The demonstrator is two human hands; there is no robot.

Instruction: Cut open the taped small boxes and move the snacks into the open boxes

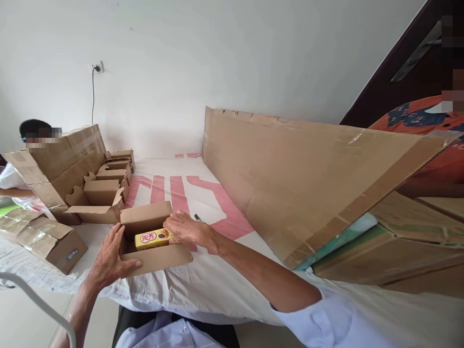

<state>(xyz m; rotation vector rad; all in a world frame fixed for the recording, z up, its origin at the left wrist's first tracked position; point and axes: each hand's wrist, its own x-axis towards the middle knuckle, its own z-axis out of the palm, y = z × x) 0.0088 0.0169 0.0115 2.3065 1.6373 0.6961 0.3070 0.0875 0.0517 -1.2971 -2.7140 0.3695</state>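
Note:
In front of me on the cloth-covered table sits a small open cardboard box, its flaps folded out. My left hand grips its left side, with the thumb lying over the front flap and the fingers on the left edge. Inside lies a yellow carton with red and white lettering. My right hand closes around the right end of that carton, partly hiding it. A black marker-like item rests on the cloth just beyond my right hand.
Several open cardboard boxes stand in a row at the left, against a tall cardboard partition. Taped boxes lie nearer. A large cardboard sheet rises at the right. People sit beyond both partitions.

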